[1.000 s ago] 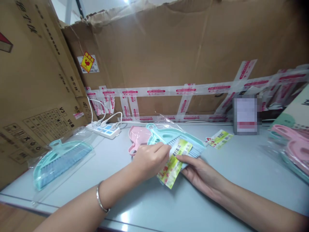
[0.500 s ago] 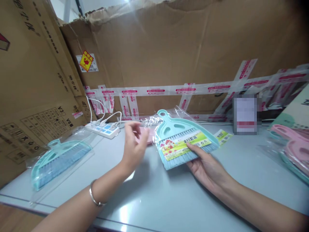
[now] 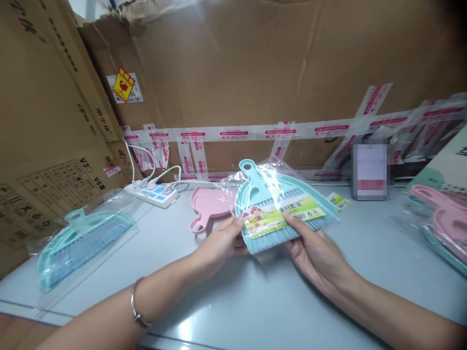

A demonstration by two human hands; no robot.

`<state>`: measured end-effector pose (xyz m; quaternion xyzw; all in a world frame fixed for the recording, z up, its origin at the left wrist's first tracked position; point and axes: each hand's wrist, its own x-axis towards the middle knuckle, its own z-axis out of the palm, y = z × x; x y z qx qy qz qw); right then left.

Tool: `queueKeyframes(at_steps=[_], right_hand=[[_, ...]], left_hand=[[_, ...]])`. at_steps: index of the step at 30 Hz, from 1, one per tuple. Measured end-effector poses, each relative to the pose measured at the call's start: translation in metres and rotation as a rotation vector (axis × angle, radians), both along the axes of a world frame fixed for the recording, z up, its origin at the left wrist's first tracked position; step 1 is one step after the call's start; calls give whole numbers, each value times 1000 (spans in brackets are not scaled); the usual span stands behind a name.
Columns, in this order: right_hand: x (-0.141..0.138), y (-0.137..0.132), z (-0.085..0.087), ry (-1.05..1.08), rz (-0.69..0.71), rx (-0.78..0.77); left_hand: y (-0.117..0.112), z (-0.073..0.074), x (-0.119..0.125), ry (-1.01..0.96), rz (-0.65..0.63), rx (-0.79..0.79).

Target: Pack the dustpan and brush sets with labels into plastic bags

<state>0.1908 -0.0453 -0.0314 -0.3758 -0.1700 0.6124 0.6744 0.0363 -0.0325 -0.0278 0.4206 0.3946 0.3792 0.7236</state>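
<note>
A teal mini dustpan-and-brush set point(image 3: 279, 206) in a clear plastic bag, with a yellow-green label card point(image 3: 282, 215) across its bristles, is held tilted up above the grey table point(image 3: 233, 291). My right hand point(image 3: 317, 253) grips its lower right edge, thumb on the label. My left hand point(image 3: 221, 243) pinches the set's lower left edge. A pink dustpan point(image 3: 207, 206) lies flat on the table just behind my left hand.
Another bagged teal brush set point(image 3: 82, 243) lies at the left. A white power strip point(image 3: 151, 194) with cables sits near the cardboard wall. A label card point(image 3: 337, 200) lies behind the held set. Bagged pink and teal sets point(image 3: 443, 218) pile up at the right.
The label card went from loose in my fingers to lying inside the bag over the bristles. My left hand let go, lifted away, then came back to grip the set's left edge.
</note>
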Motion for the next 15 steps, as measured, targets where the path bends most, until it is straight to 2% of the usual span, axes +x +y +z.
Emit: queueKeyframes(at_steps=[3, 5, 7, 11, 13, 15], right_hand=[[2, 3, -1, -11, 4, -4], [3, 3, -2, -19, 37, -10], [4, 4, -2, -16, 85, -15], [11, 6, 1, -37, 224, 10], [20, 9, 6, -126, 330, 5], [35, 13, 11, -314, 488, -33]], left_hand=[[-4, 1, -2, -24, -152, 44], [-4, 2, -2, -23, -199, 130], [-2, 0, -2, -9, -199, 193], [7, -3, -6, -40, -178, 200], [12, -1, -11, -45, -171, 187], [18, 3, -17, -32, -156, 157]])
